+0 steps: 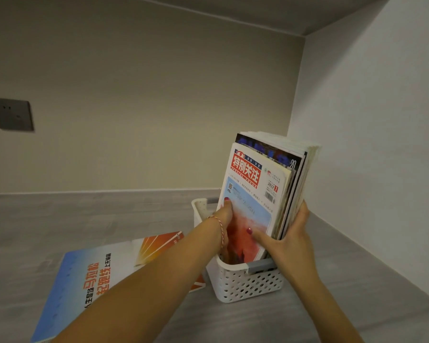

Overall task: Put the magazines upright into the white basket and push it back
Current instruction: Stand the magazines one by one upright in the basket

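A white perforated basket (245, 284) with grey handles stands on the grey shelf, right of centre. Several magazines (265, 184) stand upright in it as one stack, tilted slightly right; the front cover has a red title block. My right hand (289, 240) grips the stack from its right side, thumb across the front cover. My left hand (224, 215) presses on the front magazine's left edge, fingers reaching down into the basket. A large blue and orange magazine (84, 273) lies flat on the shelf to the left, partly under my left forearm.
The basket sits near the right side wall (369, 144), with the back wall (146, 107) further behind. A dark socket plate (13, 114) is on the back wall at left. Grey shelf surface (60, 219) stretches left and behind the basket.
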